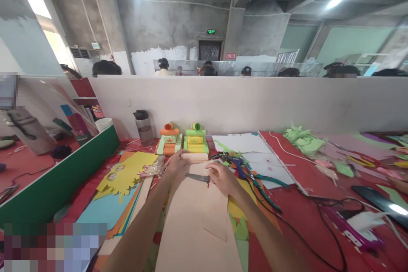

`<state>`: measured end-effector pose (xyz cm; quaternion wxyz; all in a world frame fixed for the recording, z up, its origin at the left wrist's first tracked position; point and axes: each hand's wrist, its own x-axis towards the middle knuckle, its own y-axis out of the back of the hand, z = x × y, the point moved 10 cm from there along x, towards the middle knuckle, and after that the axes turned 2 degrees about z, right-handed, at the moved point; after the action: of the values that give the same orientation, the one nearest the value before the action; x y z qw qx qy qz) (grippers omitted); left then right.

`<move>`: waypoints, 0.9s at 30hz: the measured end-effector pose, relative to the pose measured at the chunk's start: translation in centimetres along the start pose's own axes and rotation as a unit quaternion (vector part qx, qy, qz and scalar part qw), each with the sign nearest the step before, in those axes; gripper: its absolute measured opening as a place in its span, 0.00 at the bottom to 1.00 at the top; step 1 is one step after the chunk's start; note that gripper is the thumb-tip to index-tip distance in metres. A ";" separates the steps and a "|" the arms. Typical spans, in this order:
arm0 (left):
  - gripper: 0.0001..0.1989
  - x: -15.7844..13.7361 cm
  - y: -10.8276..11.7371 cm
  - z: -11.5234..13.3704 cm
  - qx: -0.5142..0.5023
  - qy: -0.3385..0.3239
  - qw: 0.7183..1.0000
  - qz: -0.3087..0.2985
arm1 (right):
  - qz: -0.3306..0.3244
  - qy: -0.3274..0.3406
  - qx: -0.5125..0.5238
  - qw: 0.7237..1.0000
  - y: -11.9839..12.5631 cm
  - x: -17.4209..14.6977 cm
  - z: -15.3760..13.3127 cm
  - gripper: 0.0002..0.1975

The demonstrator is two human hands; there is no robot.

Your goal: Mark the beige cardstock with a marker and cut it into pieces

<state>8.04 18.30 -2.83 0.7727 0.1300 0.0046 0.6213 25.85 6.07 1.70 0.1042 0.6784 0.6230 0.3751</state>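
Observation:
A large sheet of pale peach paper [186,229] lies before me, with a smaller peach piece [216,214] on its right side. My left hand [177,164] is closed on the left end of a rolled strip of peach paper [195,157] at the sheet's far edge. Scissors [196,177] point leftward over the sheet. Their handle end runs into my right hand [220,175], which is curled around it, with fingertips close to the roll's right end. Just beyond stand an orange paper model [170,144] and a green-and-yellow paper model [196,141], each topped by a small tube.
Yellow cut paper [127,174] and blue sheets [106,208] are stacked at left. Teal-handled pliers [270,178], a blue glue gun [239,167] and black cables lie right. A bottle [144,128] stands by the white partition [242,102]. A purple power strip [357,233] sits far right.

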 end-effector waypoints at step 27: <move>0.14 -5.3 6.3 3.6 -0.018 -0.016 1.000 0.015 | -0.289 0.173 -0.141 0.931 -5.4 -4.1 -4.8 0.11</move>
<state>1.37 13.74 1.09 0.7656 0.1260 -0.0214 0.6304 18.92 1.79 0.17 0.1935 0.3717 0.7415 0.5239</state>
